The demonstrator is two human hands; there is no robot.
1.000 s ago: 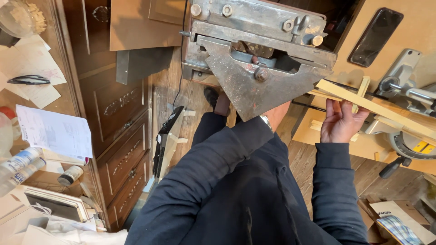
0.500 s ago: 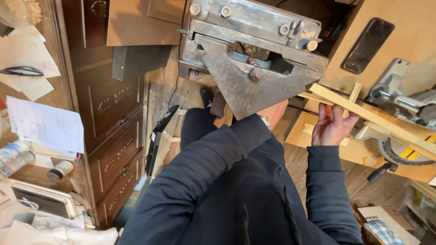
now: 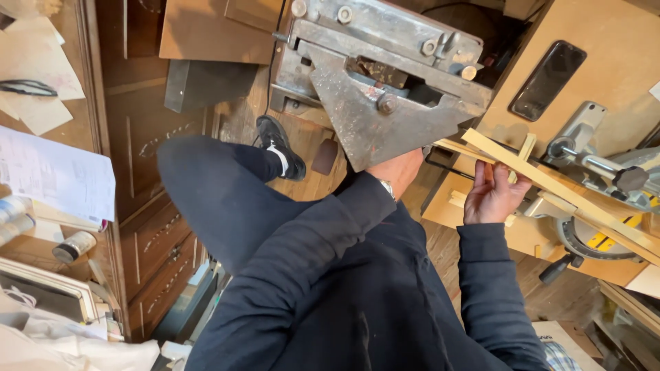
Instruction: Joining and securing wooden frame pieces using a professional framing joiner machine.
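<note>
The head camera looked straight down over the person's dark sleeves and raised knee. The right hand (image 3: 493,196) was curled around a pale wooden strip (image 3: 550,180), fingers wrapped under it and thumb towards the body, so the strip was grasped near its nearer end and ran away to the right and downward in the view, over the miter saw (image 3: 605,206). A second, shorter piece of the same pale wood (image 3: 524,152) crossed the strip just above the fingers, touching it; whether the hand gripped that piece too could not be told.

The left hand (image 3: 395,172) reached forward under the pointed lower corner of a heavy grey metal machine (image 3: 385,89). Only its back and wrist showed, with a watch at the cuff; the fingers were hidden by the triangular steel plate, so its grip could not be told.

Beyond the right hand, on a tan board (image 3: 605,62), lay a dark phone (image 3: 546,79). Left of the left hand, a black shoe (image 3: 280,145) with a white sock rested on the wooden floor, near a small dark block (image 3: 323,156). Well to the left of both hands stood a brown cabinet with drawers (image 3: 158,240), and beyond it a cluttered surface carried loose papers (image 3: 55,172), scissors (image 3: 27,87) and a small jar (image 3: 74,246).
</note>
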